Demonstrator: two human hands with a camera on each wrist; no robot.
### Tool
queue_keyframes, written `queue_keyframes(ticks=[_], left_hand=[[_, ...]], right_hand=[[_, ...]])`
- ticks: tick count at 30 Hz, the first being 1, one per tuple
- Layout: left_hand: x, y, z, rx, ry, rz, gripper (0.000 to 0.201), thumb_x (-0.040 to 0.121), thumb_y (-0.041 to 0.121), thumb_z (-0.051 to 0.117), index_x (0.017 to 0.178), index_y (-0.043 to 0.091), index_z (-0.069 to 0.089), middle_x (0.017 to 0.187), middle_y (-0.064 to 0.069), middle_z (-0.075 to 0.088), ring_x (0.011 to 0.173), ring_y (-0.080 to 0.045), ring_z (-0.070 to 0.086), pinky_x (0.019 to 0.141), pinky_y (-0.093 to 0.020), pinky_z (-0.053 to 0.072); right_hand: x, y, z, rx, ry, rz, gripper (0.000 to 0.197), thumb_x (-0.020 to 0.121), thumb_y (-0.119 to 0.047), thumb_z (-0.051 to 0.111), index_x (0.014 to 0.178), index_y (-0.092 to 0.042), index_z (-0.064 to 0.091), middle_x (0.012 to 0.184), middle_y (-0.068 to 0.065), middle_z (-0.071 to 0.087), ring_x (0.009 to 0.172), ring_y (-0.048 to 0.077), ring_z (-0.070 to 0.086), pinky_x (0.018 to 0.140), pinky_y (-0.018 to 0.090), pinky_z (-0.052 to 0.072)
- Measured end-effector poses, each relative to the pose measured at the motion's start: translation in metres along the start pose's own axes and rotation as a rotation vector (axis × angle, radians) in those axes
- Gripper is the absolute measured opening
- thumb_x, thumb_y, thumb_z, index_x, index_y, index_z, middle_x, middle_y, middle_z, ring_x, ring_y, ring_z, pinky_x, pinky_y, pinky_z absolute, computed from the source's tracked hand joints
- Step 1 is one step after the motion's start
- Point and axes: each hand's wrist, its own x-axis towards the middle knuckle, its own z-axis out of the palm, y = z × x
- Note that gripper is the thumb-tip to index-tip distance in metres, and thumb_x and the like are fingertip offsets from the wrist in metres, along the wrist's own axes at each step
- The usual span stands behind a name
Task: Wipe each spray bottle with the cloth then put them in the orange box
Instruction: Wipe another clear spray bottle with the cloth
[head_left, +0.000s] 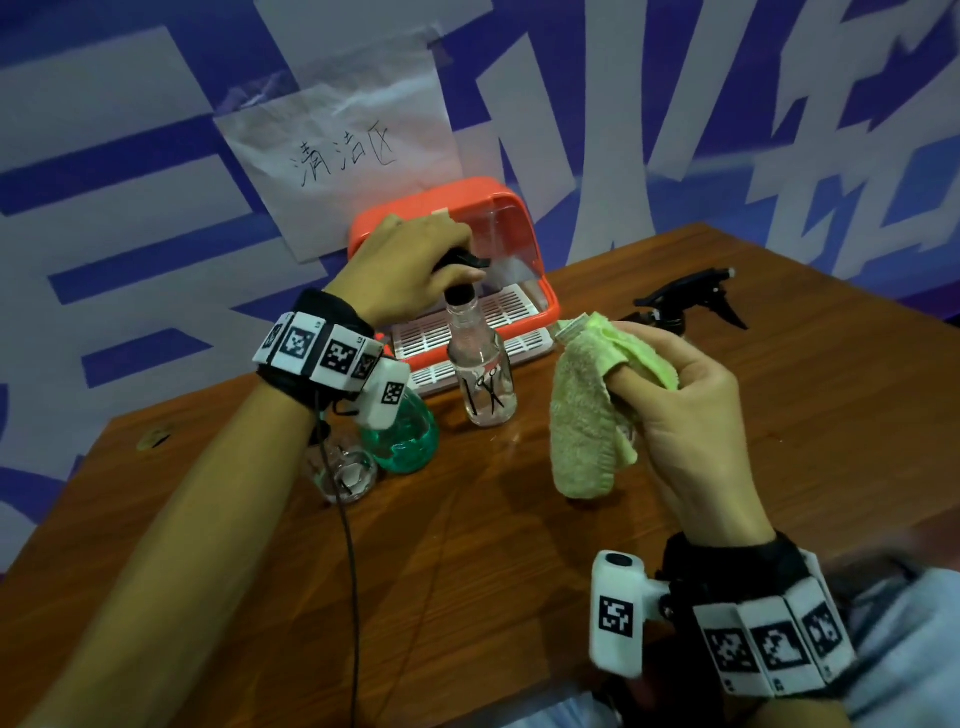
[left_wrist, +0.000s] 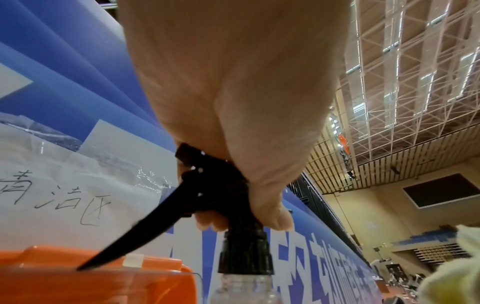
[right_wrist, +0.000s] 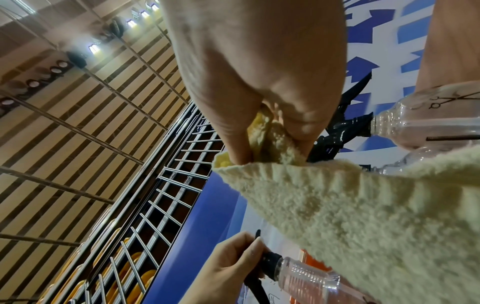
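A clear spray bottle (head_left: 482, 379) with a scissors drawing stands upright on the wooden table (head_left: 727, 467), just in front of the orange box (head_left: 395, 213). The left hand (head_left: 410, 265) is curled round its black trigger head (left_wrist: 221, 189) from above; in the left wrist view the fingers wrap the neck above the collar and the trigger lever points down toward the box. The right hand (head_left: 680, 410) is to the right of that bottle, fingers folded round a pale yellow-green cloth (head_left: 587, 415) that hangs down from it toward the table; whether the cloth touches the bottle cannot be told. The box sits against the wall with its clear lid raised and a white slatted tray (head_left: 493, 322) showing inside. A green bottle (head_left: 405, 436) and a small clear one (head_left: 345, 473) stand near the left wrist, partly hidden by the wrist camera. Another bottle with a black trigger head (head_left: 691, 301) stands behind the right hand. A sheet of paper (head_left: 343, 156) with handwriting is taped to the blue-and-white wall above the box.
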Motion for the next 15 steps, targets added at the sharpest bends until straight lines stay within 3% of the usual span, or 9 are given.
queue_keyframes(ticks=[4,6,9,15], left_hand=[[-0.019,0.009,-0.006,-0.066,0.048,0.067,0.021,0.101,0.040,0.058,0.091,0.022,0.053,0.088,0.012,0.054,0.080,-0.014,0.047,0.078,-0.034,0.031],[-0.029,0.013,-0.010,-0.110,0.047,0.115,0.018,0.102,0.038,0.058,0.093,0.022,0.054,0.087,0.013,0.052,0.079,-0.013,0.047,0.077,-0.035,0.035],[-0.041,0.021,-0.020,-0.165,0.034,0.174,0.015,0.103,0.036,0.055,0.103,0.022,0.059,0.096,0.012,0.057,0.088,-0.012,0.052,0.086,-0.041,0.043],[-0.063,0.044,-0.050,-0.249,0.128,0.252,0.025,0.102,0.033,0.052,0.111,0.013,0.064,0.102,0.010,0.057,0.093,-0.010,0.048,0.086,-0.033,0.039]], right_hand=[[-0.002,-0.001,-0.001,-0.037,-0.024,-0.017,0.028,0.091,-0.001,0.076,0.116,-0.016,0.078,0.108,0.005,0.081,0.101,0.021,0.078,0.075,0.030,0.062],[-0.001,0.000,-0.002,-0.071,-0.031,-0.029,0.027,0.093,-0.002,0.075,0.116,-0.016,0.078,0.109,0.004,0.080,0.102,0.021,0.078,0.075,0.029,0.061],[-0.001,0.000,-0.003,-0.091,-0.036,-0.032,0.027,0.094,-0.002,0.074,0.116,-0.017,0.078,0.110,0.004,0.080,0.104,0.021,0.077,0.076,0.028,0.061],[-0.002,-0.007,-0.008,-0.158,-0.076,-0.074,0.028,0.096,-0.002,0.071,0.116,-0.018,0.079,0.109,0.000,0.080,0.101,0.015,0.077,0.075,0.023,0.060]])
